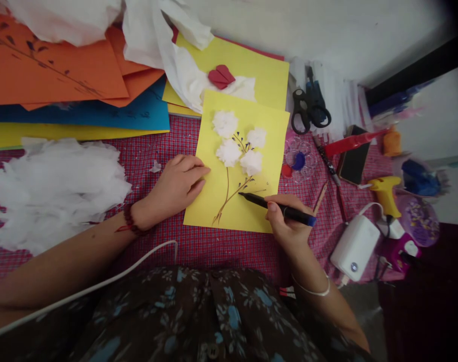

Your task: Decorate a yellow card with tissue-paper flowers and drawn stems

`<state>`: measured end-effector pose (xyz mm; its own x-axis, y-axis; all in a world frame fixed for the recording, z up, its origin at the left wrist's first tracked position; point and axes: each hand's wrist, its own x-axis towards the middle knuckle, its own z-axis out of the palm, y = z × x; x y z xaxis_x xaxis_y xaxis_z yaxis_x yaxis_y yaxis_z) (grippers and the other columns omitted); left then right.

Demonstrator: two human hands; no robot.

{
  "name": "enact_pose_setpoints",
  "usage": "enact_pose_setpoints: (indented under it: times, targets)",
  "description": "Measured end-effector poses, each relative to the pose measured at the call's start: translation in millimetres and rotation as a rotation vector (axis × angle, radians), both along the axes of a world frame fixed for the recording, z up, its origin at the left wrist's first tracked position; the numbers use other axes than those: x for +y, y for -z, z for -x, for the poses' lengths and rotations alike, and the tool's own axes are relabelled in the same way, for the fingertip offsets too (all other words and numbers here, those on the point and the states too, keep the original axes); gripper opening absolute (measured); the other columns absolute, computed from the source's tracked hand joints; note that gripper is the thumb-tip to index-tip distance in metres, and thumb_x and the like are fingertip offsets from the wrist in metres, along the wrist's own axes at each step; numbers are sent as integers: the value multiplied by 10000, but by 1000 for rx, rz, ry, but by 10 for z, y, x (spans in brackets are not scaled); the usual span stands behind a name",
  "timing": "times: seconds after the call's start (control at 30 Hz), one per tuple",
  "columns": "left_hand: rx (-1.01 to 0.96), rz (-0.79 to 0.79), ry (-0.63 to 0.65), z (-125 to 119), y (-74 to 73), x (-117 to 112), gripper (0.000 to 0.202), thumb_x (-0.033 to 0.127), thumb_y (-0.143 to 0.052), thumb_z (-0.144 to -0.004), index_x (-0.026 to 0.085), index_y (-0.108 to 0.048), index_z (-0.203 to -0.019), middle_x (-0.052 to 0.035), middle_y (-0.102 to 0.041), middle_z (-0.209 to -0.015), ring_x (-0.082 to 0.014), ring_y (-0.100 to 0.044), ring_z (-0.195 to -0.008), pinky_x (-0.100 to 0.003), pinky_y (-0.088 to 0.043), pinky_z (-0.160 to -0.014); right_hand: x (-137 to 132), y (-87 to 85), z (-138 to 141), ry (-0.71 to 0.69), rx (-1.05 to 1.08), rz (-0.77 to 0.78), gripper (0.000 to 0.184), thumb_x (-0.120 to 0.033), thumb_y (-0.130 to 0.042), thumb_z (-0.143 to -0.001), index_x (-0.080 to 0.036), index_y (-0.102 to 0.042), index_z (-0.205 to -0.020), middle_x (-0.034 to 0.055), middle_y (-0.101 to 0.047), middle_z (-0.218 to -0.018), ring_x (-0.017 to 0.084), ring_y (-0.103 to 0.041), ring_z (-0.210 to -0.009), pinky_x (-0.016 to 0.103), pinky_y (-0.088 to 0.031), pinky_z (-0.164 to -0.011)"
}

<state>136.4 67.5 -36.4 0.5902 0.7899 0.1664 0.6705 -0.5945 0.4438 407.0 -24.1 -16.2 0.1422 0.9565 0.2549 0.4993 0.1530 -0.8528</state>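
Checked-cloth bench [221, 251] | right hand [291, 221] closed around a black marker [257, 200], tip at drawn stems [228, 185], contact unclear | left hand [174, 186] loosely spread, gripping nothing, over the margin of a yellow card [208, 201] | card near bench's near edge; light bracing could let it slide, skewing lines | white flowers [229, 152] might catch a sweeping wrist

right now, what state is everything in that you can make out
card, flat, drawn on
blossoms, white, fluffy, on the card
marker, uncapped, tip at a drawn stem
left hand, resting at the card's left edge
right hand, closed around the marker
heart, creased
tissue, crumpled
white pile, loosely heaped
glue gun, lying down
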Motion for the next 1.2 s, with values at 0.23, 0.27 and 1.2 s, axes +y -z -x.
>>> enact_pose_setpoints:
  times: [0.23, 0.27, 1.2]
  targets:
    - [6, -3, -6, 0, 3, 0, 262, 246, -479, -956, 190, -662, -1135, -84, -621, -1140, -264, -540, -1077, -438, -432, -942, 26, 4, 102, -24, 146, 54, 87, -311, -660, -864, -237, -697, -838, -33, -598, -567, 110, -533, -421, 245, -427, -408]
    - [9, -8, -5, 2, 4, 1, 263, 247, -475, -959, 192, -659, -1137, -82, -620, -1140, -262, -541, -1076, -435, -433, -943, 45, -6, 95, -4, 211, 38, 110, -326, -642, -879, -235, -688, -839, -40, -578, -541, 107, -512, -399, 239, -401, -387]
    - [41, -127, 45, 73, 74, 76, 326, 311, -441, -975, 147, -670, -1139, -136, -647, -1104, -300, -591, -1066, -458, -454, -944, 550, 81, -883, 518, 256, -62, 15, -220, -615, -775, -233, -608, -777, -66, -569, -506, 103, -500, -415, 222, -370, -398]
